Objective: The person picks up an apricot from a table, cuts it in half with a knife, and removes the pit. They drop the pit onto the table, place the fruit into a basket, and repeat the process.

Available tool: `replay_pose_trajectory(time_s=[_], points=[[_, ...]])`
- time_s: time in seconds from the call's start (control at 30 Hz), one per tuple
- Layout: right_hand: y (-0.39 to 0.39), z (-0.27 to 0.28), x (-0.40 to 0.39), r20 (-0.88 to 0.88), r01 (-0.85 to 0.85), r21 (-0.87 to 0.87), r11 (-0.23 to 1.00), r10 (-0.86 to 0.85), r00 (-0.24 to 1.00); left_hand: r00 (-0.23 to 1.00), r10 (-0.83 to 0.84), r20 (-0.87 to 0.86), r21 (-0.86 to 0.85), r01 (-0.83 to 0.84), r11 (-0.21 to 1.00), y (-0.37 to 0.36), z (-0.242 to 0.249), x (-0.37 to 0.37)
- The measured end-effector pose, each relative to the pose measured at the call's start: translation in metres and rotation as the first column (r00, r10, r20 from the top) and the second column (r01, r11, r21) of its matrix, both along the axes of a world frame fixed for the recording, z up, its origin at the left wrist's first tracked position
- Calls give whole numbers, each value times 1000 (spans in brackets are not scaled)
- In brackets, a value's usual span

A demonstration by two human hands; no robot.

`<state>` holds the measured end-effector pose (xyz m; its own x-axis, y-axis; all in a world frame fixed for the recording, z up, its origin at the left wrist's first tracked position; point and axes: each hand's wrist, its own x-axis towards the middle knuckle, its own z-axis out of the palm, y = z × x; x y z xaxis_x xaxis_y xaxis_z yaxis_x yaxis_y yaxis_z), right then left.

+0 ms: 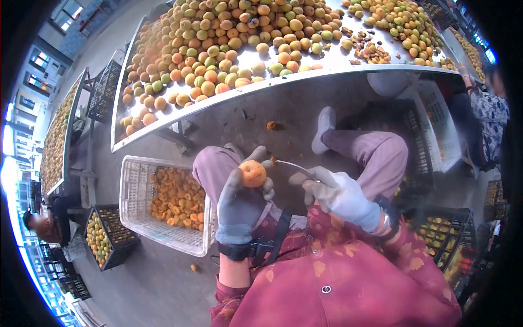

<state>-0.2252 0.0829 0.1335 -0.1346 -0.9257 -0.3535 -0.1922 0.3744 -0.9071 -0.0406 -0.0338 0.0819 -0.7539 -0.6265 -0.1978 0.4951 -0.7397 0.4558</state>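
An orange apricot rests in my left hand, whose gloved fingers wrap around it. My right hand, also gloved, is closed on a small knife. Its thin curved blade points left, toward the apricot, with a small orange bit near the tip. Blade and fruit appear slightly apart. Below and left of my left hand, a white plastic crate holds many cut apricot pieces. The knife's handle is mostly hidden in my right fingers.
A metal table ahead carries heaped whole apricots and a small pile of scraps. Black crates of fruit stand at left and right. Other people sit at far left and right.
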Motion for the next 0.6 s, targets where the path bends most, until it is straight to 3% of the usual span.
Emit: replay_pose_trajectory(time_s=[0.13, 0.17, 0.23, 0.4, 0.47, 0.6], points=[[-4, -9, 4, -107, -128, -146, 981, 113, 988, 997, 9, 79, -62, -4, 998, 7, -2, 3], [-5, -7, 5, -197, -151, -142, 978, 122, 973, 997, 8, 77, -58, -4, 998, 8, -2, 4], [-7, -8, 6, -219, -163, -150, 975, 128, 967, 991, 7, 137, -122, 10, 993, 11, -2, 7], [-11, 1, 13, -318, -187, -153, 970, 131, 939, 975, 45, 217, -91, -25, 996, 17, -6, 8], [-12, -7, 16, -383, -235, -255, 938, 125, 915, 975, 29, 219, -88, -10, 996, 19, -10, 9], [-12, -4, 17, -492, -278, -175, 944, 160, 856, 957, 66, 281, -108, -37, 993, 24, -12, 6]])
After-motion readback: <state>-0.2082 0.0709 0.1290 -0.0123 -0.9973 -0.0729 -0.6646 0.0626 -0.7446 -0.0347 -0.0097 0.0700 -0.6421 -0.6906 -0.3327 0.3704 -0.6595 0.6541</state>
